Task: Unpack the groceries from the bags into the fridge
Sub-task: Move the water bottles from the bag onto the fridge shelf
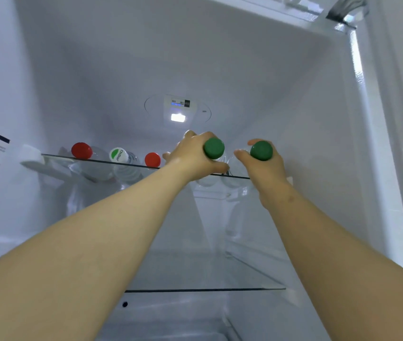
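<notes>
Two bare arms are being stretched nearly straight from the lower corners of the frame up to its middle, into the fridge (294, 107). The left hand (193, 158) is being held just left of centre, its back toward the camera. Its grip is being closed round the neck of the left green-capped bottle (214, 148), fingers curled over the top and thumb underneath.

The right hand (266, 171) is being held just beside it, wrist bent upward, and its grip is being wrapped likewise round the right green-capped bottle (261, 150). Both bottles are being held on their sides at the front edge of the upper glass shelf (97, 160), caps toward the camera. Whether their full weight is being borne by the glass cannot be told.

Further left, three bottles are lying on the same shelf: a red-capped bottle (81, 150), a white-and-green-capped bottle (119, 154) and a second red-capped bottle (152, 159).
</notes>
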